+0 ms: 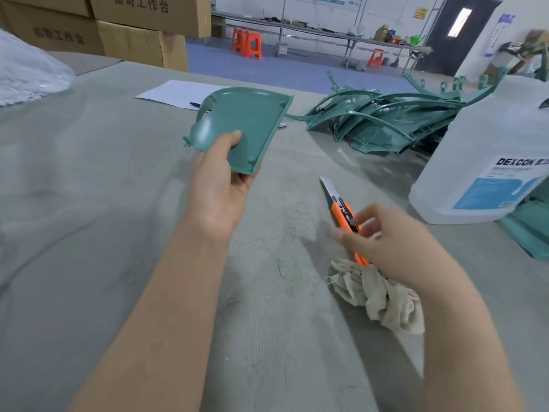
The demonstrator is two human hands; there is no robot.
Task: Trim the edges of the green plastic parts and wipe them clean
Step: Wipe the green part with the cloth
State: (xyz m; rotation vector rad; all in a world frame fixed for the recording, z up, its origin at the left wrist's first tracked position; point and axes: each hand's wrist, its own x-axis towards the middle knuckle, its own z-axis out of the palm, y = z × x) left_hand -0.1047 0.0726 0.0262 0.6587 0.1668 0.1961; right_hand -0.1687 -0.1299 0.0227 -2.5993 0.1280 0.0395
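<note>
Head view
Left hand [219, 185]: raised over the middle of the tabletop [118, 203], gripping the near corner of one green plastic part [240, 126], thumb on top and fingers underneath.
Green plastic part: a curved panel with a raised rim, held clear of the tabletop and tilted away toward the far edge.
Right hand [395, 242]: blurred, fingers curled round the orange handle of a utility knife [341, 209].
Utility knife: blade extended, tip pointing toward the far edge, low over the tabletop right of centre.
Cloth [377, 295]: crumpled beige rag on the tabletop, just under the right wrist, toward the near right.
Pile of green parts [380, 120]: heaped near the far right edge, well apart from the held part.
Bottle [490, 150]: large clear jug labelled DEXCON, standing at the right edge.
Paper [175, 92]: white sheet by the far edge, a pen [194, 104] lying on it.
Cardboard boxes [130, 28]: stacked at the far left corner.
</note>
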